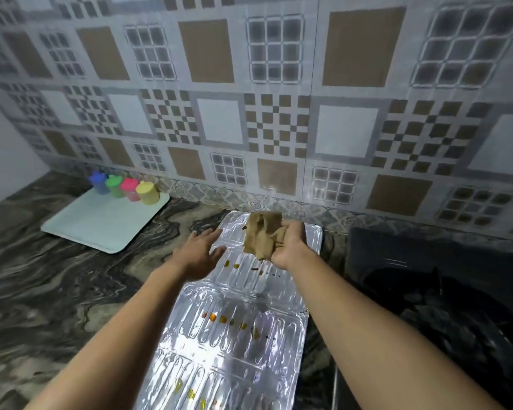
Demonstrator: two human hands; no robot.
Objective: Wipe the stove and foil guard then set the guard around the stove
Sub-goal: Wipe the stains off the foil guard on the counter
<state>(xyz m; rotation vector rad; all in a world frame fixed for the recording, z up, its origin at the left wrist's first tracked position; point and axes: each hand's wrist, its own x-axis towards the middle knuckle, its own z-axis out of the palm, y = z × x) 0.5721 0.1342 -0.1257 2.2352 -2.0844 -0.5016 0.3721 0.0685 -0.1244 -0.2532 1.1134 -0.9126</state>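
Observation:
A shiny ribbed foil guard (228, 344) lies flat on the marbled counter, running from the wall toward me, with rows of small yellow and orange food bits on it. My right hand (288, 247) holds a crumpled tan cloth (262, 233) above the guard's far end. My left hand (200, 251) hovers with fingers spread over the guard's left edge, holding nothing. The black stove (433, 291) sits to the right of the guard, dark and blurred.
A pale blue tray (101, 224) lies at the back left against the tiled wall, carrying several small coloured containers (122, 187). Dark marbled counter (57, 285) stretches to the left of the guard.

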